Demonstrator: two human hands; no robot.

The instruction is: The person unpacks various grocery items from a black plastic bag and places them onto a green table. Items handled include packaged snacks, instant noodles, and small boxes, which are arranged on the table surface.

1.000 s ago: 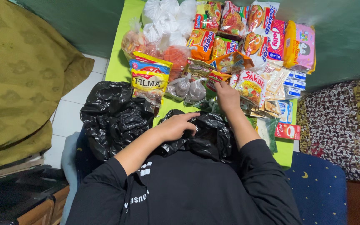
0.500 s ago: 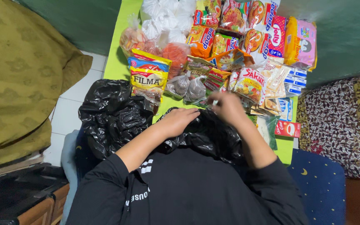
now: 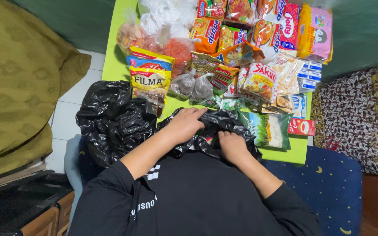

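Seen from above, a person in a black long-sleeved top leans over a crumpled black plastic bag (image 3: 224, 122) at the near edge of a lime-green table (image 3: 110, 65). The left hand (image 3: 185, 123) presses on the bag's rim, fingers loosely spread. The right hand (image 3: 232, 146) reaches into its mouth; I cannot tell whether it grips anything. Packets of instant noodles (image 3: 206, 32) crowd the table beyond, and a green rice bag (image 3: 265, 129) lies just beside the black one.
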